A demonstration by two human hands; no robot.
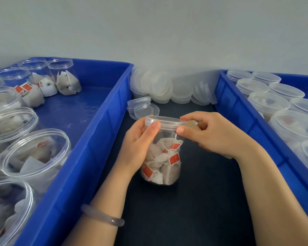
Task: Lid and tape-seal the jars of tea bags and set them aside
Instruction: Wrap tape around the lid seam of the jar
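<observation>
A clear plastic jar point(164, 157) of tea bags with red tags stands on the dark table between two blue bins. A clear lid point(164, 120) sits on its mouth. My left hand point(139, 144) grips the jar's left side, thumb against the lid's rim. My right hand point(215, 134) pinches the right edge of the lid between thumb and forefinger, and something pale, perhaps tape, shows behind those fingers.
The left blue bin point(100, 125) holds several open jars of tea bags point(36, 153). The right blue bin point(238, 110) holds several lidded jars point(268, 103). Piles of white liner discs point(160, 86) and loose clear lids point(142, 107) lie at the back by the wall.
</observation>
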